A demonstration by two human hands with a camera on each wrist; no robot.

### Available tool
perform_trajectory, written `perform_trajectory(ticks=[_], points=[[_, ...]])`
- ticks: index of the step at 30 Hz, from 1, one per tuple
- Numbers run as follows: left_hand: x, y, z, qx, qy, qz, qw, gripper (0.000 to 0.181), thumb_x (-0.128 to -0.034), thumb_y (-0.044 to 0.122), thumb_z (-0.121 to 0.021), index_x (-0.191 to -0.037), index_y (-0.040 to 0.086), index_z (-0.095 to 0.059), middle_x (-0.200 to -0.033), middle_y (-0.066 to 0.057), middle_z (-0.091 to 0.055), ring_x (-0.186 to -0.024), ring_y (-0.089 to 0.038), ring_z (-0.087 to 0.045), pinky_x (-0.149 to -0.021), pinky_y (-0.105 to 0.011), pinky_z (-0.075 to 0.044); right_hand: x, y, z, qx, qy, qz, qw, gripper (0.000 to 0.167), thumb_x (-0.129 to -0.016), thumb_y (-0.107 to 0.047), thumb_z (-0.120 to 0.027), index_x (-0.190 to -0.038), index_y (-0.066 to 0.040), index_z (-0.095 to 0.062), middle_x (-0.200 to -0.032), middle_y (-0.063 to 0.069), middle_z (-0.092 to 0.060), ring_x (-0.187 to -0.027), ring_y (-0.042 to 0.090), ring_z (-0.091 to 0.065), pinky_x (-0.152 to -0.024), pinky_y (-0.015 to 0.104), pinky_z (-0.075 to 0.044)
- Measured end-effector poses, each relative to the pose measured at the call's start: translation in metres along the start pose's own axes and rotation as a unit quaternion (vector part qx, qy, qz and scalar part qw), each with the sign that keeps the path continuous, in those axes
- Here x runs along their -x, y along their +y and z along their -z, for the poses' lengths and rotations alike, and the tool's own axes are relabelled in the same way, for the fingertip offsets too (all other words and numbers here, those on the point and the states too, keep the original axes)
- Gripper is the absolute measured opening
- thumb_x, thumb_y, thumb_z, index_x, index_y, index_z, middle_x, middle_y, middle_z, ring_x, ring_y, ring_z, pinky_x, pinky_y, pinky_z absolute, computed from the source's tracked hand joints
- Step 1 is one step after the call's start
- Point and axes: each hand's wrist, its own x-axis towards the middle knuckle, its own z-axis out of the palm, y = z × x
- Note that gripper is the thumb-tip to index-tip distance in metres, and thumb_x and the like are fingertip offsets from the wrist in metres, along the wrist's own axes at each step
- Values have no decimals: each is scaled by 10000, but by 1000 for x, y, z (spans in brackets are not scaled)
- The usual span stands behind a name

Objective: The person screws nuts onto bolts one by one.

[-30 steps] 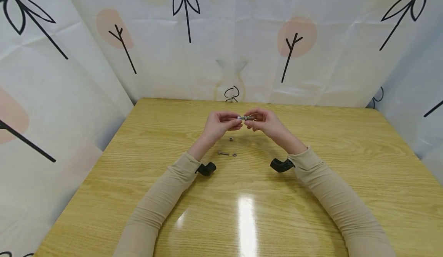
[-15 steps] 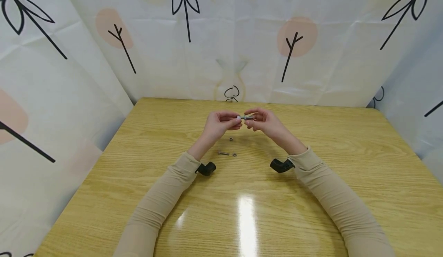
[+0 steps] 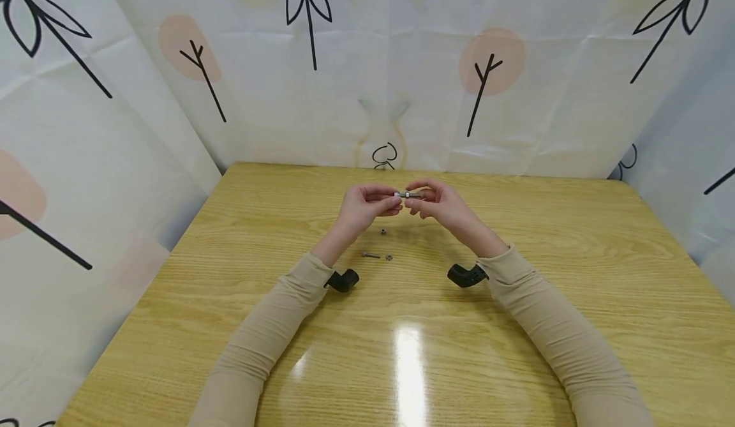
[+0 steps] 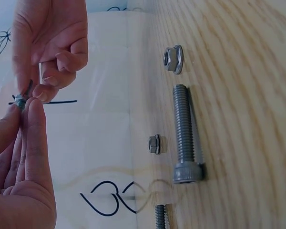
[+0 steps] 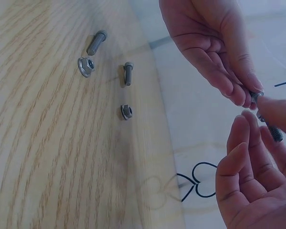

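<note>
Over the far part of the table, my left hand (image 3: 367,205) pinches the head end of a metal bolt (image 3: 416,195), which lies level and points right. A nut (image 3: 407,194) sits partway along its thread. My right hand (image 3: 439,202) has its fingers curled about the nut and the thread's free end, the index finger lifted a little off. In the right wrist view, the right thumb (image 5: 281,114) lies against the bolt near the nut, partly hiding it; the left fingertips hold the head above.
On the wooden table (image 3: 287,223) below lie a larger bolt (image 4: 183,124), a flange nut (image 4: 172,59), a smaller nut (image 4: 154,144) and a smaller bolt (image 5: 128,74). Black curved mounts (image 3: 342,281) stick out at both wrists. Patterned cloth (image 3: 344,114) hangs behind the table.
The right fingers shift slightly around the nut, the index finger now straighter and further off the bolt. The left hand and the loose parts stay where they were.
</note>
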Motion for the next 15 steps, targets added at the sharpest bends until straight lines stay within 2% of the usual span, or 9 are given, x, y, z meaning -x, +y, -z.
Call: perform_trajectory(ticks=[4, 6, 9, 12, 15], points=[[0, 1, 0, 17, -9, -5, 10000, 212, -862, -15, -687, -1052, -107, -665, -949, -206, -692, -812, -255, -706, -803, -406, -589, 0, 0, 0, 1, -10, 172, 9999, 330, -938, -141, -646, -1206, 29, -555, -986, 104, -641, -892, 277, -593, -780, 441, -522], [-1, 1, 0, 13, -7, -20, 10000, 208, -862, -19, -686, -1048, -110, -665, -949, -209, -692, -816, -266, -705, -801, -407, -589, 0, 0, -1, 30, -21, 193, 9998, 293, -948, -162, -634, -1158, 37, -589, -964, 106, -646, -876, 261, -599, -782, 453, -528], [0, 1, 1, -5, 4, -47, 10000, 206, -863, -20, -685, -1046, -112, -666, -955, -212, -691, -839, -297, -700, -798, -406, -590, 1, -1, -1, 61, -77, 77, 9999, 330, -974, -234, -595, -1134, 54, -606, -947, 103, -641, -866, 233, -597, -809, 484, -524], [0, 2, 1, -39, 19, -44, 10000, 210, -862, -15, -689, -1047, -112, -666, -959, -214, -690, -846, -307, -698, -798, -408, -590, 1, -2, -2, 57, -57, -57, 10000, 369, -977, -271, -588, -1164, 47, -588, -957, 113, -639, -873, 241, -598, -831, 513, -515], [0, 1, 1, -49, 25, -9, 10000, 215, -862, -8, -692, -1051, -107, -666, -958, -213, -690, -833, -286, -702, -803, -411, -589, 1, -2, -2, 36, 14, -38, 10000, 392, -959, -231, -621, -1244, 26, -539, -968, 103, -650, -889, 277, -593, -820, 497, -512]])
